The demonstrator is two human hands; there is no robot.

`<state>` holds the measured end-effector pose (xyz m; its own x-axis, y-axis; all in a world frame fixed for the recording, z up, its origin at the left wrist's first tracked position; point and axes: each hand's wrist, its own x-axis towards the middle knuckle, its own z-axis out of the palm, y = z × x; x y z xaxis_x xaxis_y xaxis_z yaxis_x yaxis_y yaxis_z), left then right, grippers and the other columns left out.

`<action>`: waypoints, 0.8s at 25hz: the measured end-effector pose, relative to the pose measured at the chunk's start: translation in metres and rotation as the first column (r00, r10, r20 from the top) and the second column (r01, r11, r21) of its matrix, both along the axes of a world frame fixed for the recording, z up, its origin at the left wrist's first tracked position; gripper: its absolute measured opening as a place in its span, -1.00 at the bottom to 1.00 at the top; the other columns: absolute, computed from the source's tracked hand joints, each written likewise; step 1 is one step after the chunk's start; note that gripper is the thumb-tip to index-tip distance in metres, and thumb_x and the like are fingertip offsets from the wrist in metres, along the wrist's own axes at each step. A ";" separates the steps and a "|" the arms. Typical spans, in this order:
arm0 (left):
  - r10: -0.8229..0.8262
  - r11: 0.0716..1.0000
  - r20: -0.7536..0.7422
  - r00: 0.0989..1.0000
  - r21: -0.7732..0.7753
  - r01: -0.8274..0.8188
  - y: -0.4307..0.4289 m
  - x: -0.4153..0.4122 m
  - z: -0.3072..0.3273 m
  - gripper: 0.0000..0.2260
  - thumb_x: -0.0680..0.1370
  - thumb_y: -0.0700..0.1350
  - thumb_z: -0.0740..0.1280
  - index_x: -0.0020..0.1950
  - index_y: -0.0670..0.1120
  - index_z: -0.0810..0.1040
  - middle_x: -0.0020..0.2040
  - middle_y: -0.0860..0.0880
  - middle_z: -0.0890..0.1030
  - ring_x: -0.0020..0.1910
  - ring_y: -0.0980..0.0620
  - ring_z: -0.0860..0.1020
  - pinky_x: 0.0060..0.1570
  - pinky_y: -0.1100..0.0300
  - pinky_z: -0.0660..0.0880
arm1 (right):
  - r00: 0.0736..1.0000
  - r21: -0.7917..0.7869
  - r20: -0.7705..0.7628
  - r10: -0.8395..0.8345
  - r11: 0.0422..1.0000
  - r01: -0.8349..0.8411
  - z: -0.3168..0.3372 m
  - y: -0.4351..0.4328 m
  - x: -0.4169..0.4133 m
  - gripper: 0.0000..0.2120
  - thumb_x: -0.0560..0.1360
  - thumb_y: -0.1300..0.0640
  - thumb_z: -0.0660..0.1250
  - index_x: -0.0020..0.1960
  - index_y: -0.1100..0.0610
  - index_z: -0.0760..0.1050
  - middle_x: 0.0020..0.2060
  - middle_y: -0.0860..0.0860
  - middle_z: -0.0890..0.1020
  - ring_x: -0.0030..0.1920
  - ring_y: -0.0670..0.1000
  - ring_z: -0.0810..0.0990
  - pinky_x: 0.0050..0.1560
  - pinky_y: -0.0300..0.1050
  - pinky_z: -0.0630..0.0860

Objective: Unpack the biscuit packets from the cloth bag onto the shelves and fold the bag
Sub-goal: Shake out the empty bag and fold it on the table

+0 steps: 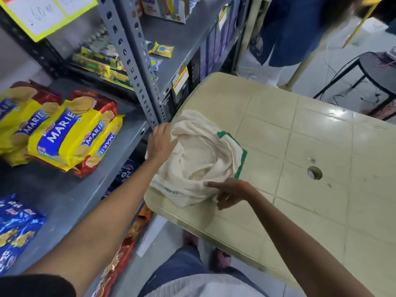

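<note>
My cloth bag (pixel 201 155): cream, green trim. Counter (pixel 310 146): beige grid. Marie packets (pixel 70 133): yellow, blue, red. Shelf (pixel 70 189): grey.

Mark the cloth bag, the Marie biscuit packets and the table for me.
cloth bag (pixel 199 155): head view, crumpled middle of the cloth.
Marie biscuit packets (pixel 70 133): head view, yellow front of the nearest packet.
table (pixel 321 146): head view, bare top.

A single head-worn camera is looking steeply down and forward from close above the cream plastic table (pixel 300 146). It is taking in the grey metal shelving (pixel 70 189) at its left and the wearer's own legs below. The wide lens is bowing the edges.
</note>
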<state>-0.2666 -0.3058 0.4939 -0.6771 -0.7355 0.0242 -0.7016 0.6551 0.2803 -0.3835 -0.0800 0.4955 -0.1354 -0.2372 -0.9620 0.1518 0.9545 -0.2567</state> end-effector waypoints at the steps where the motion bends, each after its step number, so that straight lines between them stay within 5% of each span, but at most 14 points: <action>1: -0.096 0.995 0.035 0.995 0.024 0.095 -0.007 -0.009 0.001 -0.45 0.54 -0.02 0.31 0.48 -0.12 0.25 0.47 -0.13 0.33 0.40 -0.15 0.32 0.35 -0.03 0.34 | 0.997 -0.059 0.014 -0.079 0.995 0.080 -0.005 -0.001 0.012 -0.50 0.37 -0.06 0.48 0.05 0.31 0.46 -0.32 0.19 0.60 -0.39 0.14 0.63 -0.40 -0.01 0.65; 4: -0.222 0.945 0.184 0.957 0.283 0.165 -0.027 -0.030 0.004 -0.34 0.57 0.00 0.26 0.57 -0.04 -0.01 0.58 -0.08 0.11 0.49 -0.18 0.23 0.41 -0.07 0.28 | 0.948 -0.220 -0.071 -0.311 0.932 0.290 -0.017 -0.005 0.019 -0.78 0.50 0.22 0.30 0.07 0.33 0.42 -0.33 0.23 0.55 -0.38 0.17 0.57 -0.16 0.19 0.61; 7: -0.155 0.846 0.191 0.969 0.533 0.030 -0.024 -0.040 0.001 -0.37 0.58 0.13 0.21 0.55 -0.04 0.06 0.49 -0.20 0.30 0.39 -0.23 0.37 0.28 -0.02 0.37 | 0.859 -0.265 -0.325 -0.394 0.910 0.318 -0.018 0.010 -0.018 -0.70 0.50 0.12 0.29 0.08 0.35 0.50 -0.13 0.30 0.62 -0.15 0.26 0.64 0.05 0.28 0.60; 10: -0.029 0.622 0.102 0.994 0.780 -0.062 0.003 -0.039 -0.006 -0.60 0.59 0.10 0.22 0.20 -0.21 0.44 -0.04 -0.25 0.61 -0.24 -0.08 0.65 -0.28 0.17 0.54 | 0.678 -0.267 -0.578 -0.454 0.891 0.368 -0.017 0.039 -0.053 -0.51 0.44 -0.11 0.34 0.10 0.31 0.50 0.02 0.24 0.62 0.02 0.26 0.62 0.08 0.16 0.59; 12: 0.002 0.491 0.085 0.996 0.868 -0.075 0.020 -0.035 -0.007 -0.74 0.52 0.02 0.36 -0.07 -0.15 0.39 -0.37 -0.14 0.53 -0.60 0.05 0.52 -0.60 0.26 0.44 | 0.704 -0.211 -0.574 -0.418 0.906 0.366 -0.015 0.048 -0.058 -0.39 0.39 -0.23 0.37 0.07 0.32 0.50 -0.07 0.19 0.59 -0.04 0.23 0.60 -0.03 0.05 0.58; 15: 0.111 0.521 0.051 0.993 0.848 -0.102 0.036 -0.036 -0.006 -0.73 0.42 -0.10 0.49 -0.05 -0.12 0.44 -0.37 -0.10 0.53 -0.52 0.00 0.48 -0.52 0.23 0.46 | 0.745 -0.109 -0.624 -0.237 0.970 0.216 -0.021 0.057 -0.055 -0.49 0.44 -0.11 0.36 0.10 0.33 0.51 0.00 0.22 0.61 0.03 0.24 0.60 -0.06 -0.03 0.51; 18: 0.372 0.645 -0.028 0.928 0.727 -0.237 0.046 -0.039 -0.004 -0.81 0.42 -0.10 0.47 -0.06 -0.14 0.55 -0.14 -0.11 0.62 -0.18 -0.09 0.59 -0.21 0.17 0.48 | 0.550 -0.138 -0.820 -0.159 0.987 0.078 -0.018 0.066 -0.055 -0.70 0.50 0.10 0.28 0.07 0.33 0.52 0.08 0.28 0.57 0.06 0.27 0.56 0.04 -0.01 0.47; 20: 0.507 0.618 -0.039 0.861 0.712 -0.332 0.049 -0.036 -0.007 -0.79 0.50 -0.07 0.38 0.01 -0.21 0.59 -0.08 -0.15 0.63 -0.10 -0.14 0.59 -0.19 0.18 0.46 | 0.430 -0.189 -0.883 -0.190 0.981 0.044 -0.014 0.071 -0.053 -0.73 0.53 0.14 0.26 0.09 0.34 0.50 0.11 0.28 0.54 0.10 0.29 0.53 0.13 0.04 0.43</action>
